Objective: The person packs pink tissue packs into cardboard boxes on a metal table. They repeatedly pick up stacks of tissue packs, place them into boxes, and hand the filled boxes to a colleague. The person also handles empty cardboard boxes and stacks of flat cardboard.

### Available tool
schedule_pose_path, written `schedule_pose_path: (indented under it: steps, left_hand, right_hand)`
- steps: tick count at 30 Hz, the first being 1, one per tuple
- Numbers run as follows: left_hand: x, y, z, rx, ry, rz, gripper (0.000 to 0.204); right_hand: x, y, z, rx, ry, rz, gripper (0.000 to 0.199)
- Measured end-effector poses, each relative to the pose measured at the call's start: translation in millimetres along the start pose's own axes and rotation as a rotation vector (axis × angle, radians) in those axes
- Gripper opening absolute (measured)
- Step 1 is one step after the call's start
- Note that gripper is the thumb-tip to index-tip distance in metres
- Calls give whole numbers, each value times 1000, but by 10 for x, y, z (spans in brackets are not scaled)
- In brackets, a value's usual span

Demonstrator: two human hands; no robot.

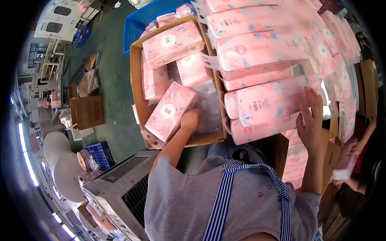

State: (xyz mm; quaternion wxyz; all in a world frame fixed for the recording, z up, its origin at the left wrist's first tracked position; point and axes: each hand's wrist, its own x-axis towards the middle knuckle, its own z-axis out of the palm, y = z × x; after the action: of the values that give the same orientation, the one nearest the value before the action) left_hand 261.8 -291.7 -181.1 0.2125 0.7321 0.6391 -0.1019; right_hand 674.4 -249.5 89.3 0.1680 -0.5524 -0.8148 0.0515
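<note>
A stack of long pink tissue packs point(273, 56) fills the upper right of the frame, lying in rows that run toward the right rim. Left of it, at upper centre, stands an open cardboard carton point(136, 80) holding several smaller pink tissue packs, some flat, some on edge, over a clear plastic liner point(209, 108). The left hand point(189, 119) reaches into the carton near frame centre; it appears curled against the lower end of a tilted pink pack point(171, 110) that leans on the packs beside it, though the fingers lie hidden behind the knuckles, so whether the pack is gripped or merely pushed cannot be told. The right hand point(311, 120), at right of centre, lies flat with fingers spread on the lowest long pack point(265, 122) of the stack, pressing and clasping nothing. Judged from this layout, the tilted pack seats well if it is turned square to the carton wall and slid down beside its neighbours without crumpling the liner, while the flat palm steadies the stack. At lower left stand a grey ventilated machine housing point(120, 184) and a roll of tape point(84, 158); a blue crate point(140, 20) sits above the carton.
</note>
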Motion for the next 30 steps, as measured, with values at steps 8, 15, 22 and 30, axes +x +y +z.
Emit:
schedule_pose_path:
  steps: [8, 15, 22, 30]
  left_hand:
    - [-461, 379, -1039, -1158, 518, -596, 37]
    - [-927, 2347, -1305, -1705, 741, 48, 11]
    - [-1000, 3267, -983, -1832, 195, 137, 30]
    - [-1032, 1880, -1193, -860, 1154, 56, 37]
  right_hand:
    - [-772, -139, 76, 270, 224, 133, 35]
    - [-1334, -580, 372, 1234, 57, 398, 56]
    - [-1322, -539, 838, 1706, 459, 826, 17]
    - [-2464, 113, 651, 1498, 734, 719, 12]
